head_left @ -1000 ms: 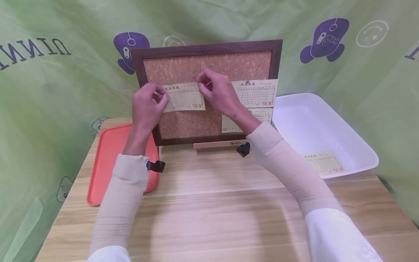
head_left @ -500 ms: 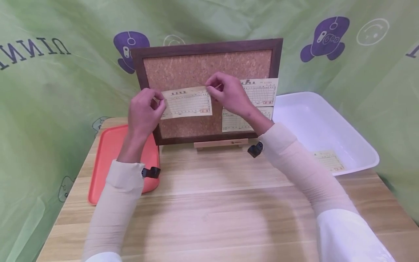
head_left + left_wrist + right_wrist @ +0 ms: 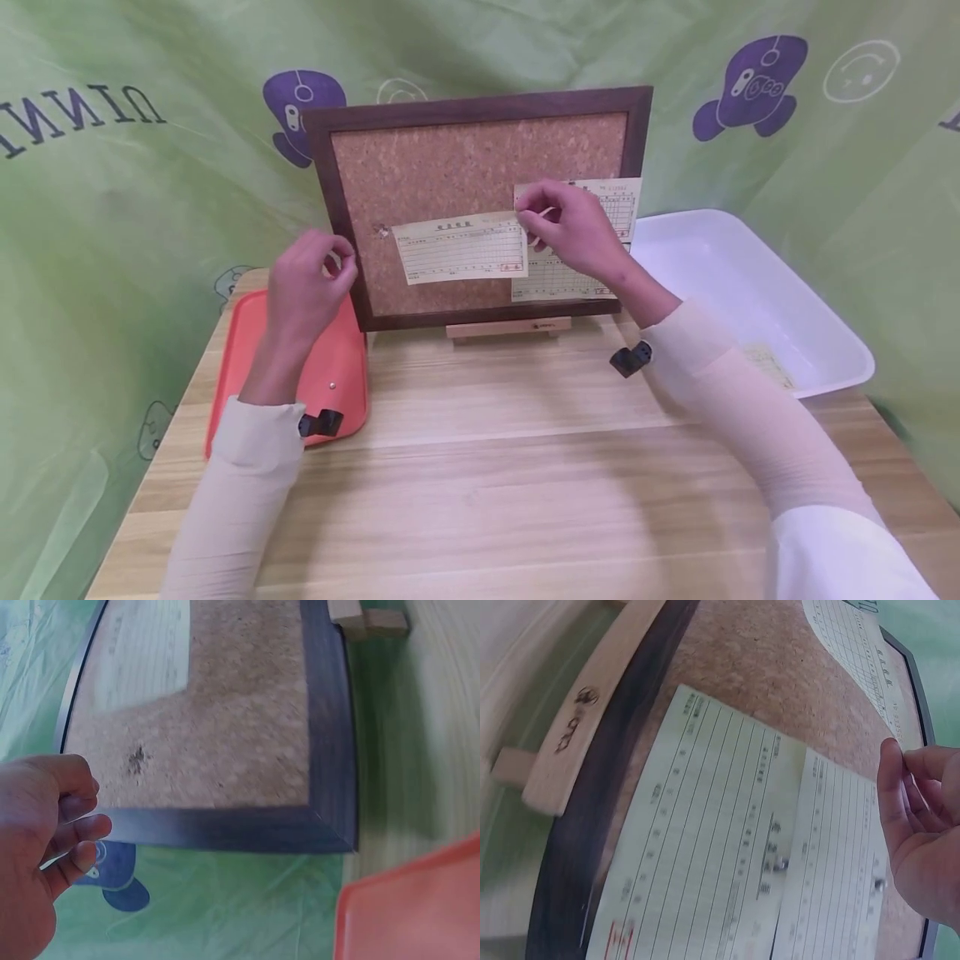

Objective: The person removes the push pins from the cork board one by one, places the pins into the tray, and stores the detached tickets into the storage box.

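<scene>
By its upper right corner, my right hand (image 3: 573, 229) pinches a printed paper slip (image 3: 461, 250), which hangs slightly tilted in front of the framed corkboard (image 3: 465, 167). My left hand (image 3: 311, 279) is beside the board's left frame, thumb and fingertips together and fingers curled; nothing shows between them. A small dark, shiny spot (image 3: 137, 760) sits on the cork left of the slip. Two more printed slips are on the board's right side, an upper slip (image 3: 829, 855) and a lower slip (image 3: 705, 802), each with a small metallic pin at its heading. My right hand partly covers both in the head view.
The board leans on a wooden stand (image 3: 508, 328). A red tray (image 3: 341, 350) with a small shiny pin (image 3: 332, 386) lies left on the wooden table (image 3: 480, 492). At right stands a white basin (image 3: 712, 275) with a slip (image 3: 768, 364) inside. A green printed cloth (image 3: 487, 42) hangs behind.
The slip has moved right and down with my right hand. My left hand has let go of its left edge and drawn back left and down, uncovering the dark spot and the tray's pin.
</scene>
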`<state>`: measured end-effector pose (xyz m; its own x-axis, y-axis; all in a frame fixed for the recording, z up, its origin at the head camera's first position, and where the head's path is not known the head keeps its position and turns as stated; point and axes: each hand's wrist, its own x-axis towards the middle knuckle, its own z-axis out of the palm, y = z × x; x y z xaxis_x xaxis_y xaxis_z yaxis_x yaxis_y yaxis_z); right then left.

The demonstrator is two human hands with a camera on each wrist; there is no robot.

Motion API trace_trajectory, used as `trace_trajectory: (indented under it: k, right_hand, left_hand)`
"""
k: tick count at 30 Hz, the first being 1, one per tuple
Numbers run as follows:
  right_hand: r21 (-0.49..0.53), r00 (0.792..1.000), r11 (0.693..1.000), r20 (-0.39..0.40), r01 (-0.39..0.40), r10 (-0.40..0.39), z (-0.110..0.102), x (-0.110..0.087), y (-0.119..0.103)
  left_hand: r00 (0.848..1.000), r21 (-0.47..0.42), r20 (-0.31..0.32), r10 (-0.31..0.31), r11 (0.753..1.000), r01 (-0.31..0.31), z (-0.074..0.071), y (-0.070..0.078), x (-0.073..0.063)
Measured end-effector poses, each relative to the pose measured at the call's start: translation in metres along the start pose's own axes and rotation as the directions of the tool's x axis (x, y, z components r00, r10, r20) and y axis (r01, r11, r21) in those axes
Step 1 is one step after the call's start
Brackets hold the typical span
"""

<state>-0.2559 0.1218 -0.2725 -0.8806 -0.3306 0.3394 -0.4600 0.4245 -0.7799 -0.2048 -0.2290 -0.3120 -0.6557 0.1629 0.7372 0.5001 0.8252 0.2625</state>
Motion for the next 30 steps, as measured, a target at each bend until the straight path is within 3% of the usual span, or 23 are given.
trace_trajectory:
  k: [6,20,30]
  right_hand:
    - [-0.062,1.000,0.998,-0.023,0.003,-0.004,-0.014,-0.013,0.008]
    - [-0.125,0.999,0.992,-0.035,-0.014,0.010,-0.043,-0.043,0.030]
    - [-0.126,0.994,0.986,-0.045,-0.107,0.102,-0.065,-0.066,0.040]
  left_hand:
    - [1.000,0.023,0.014,-0.023,0.999,0.023,-0.006,-0.010,-0.015]
    - [0.986,0.054,0.083,-0.145,0.989,0.141,-0.018,-0.028,-0.051]
    - [0.976,0.098,0.130,-0.175,0.982,0.163,-0.020,-0.039,-0.072]
